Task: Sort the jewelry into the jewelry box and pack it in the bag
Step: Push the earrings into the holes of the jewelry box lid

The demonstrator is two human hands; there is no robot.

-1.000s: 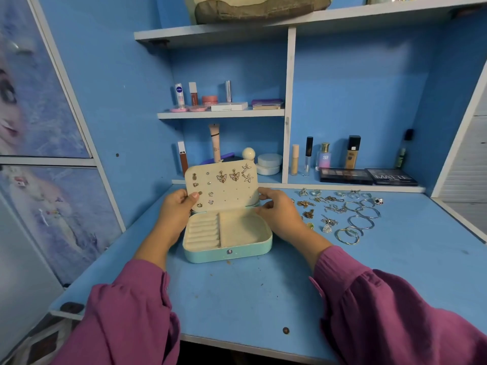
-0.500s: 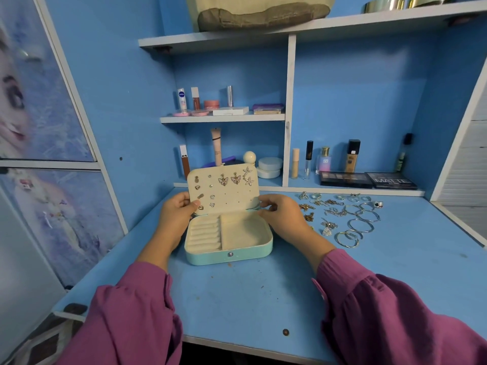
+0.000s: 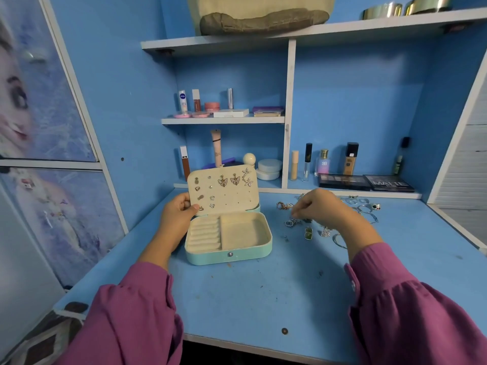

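A mint-green jewelry box lies open on the blue desk. Its cream lid stands upright with several earrings pinned on it, among them two butterfly earrings. My left hand grips the lid's left edge, with the thumb on its inner face. My right hand hovers over the loose jewelry to the right of the box. Its curled fingertips pinch at a small silver piece. Silver rings and bangles lie further right. A beige bag sits on the top shelf.
Cosmetic bottles, tubes and two eyeshadow palettes line the back shelf behind the box. More makeup items stand on the middle shelf. A picture panel closes the left side. The desk's front edge runs near my sleeves.
My right hand has let go of the lid's right edge and moved right to the loose jewelry. My left hand has kept hold of the lid, which still stands open.
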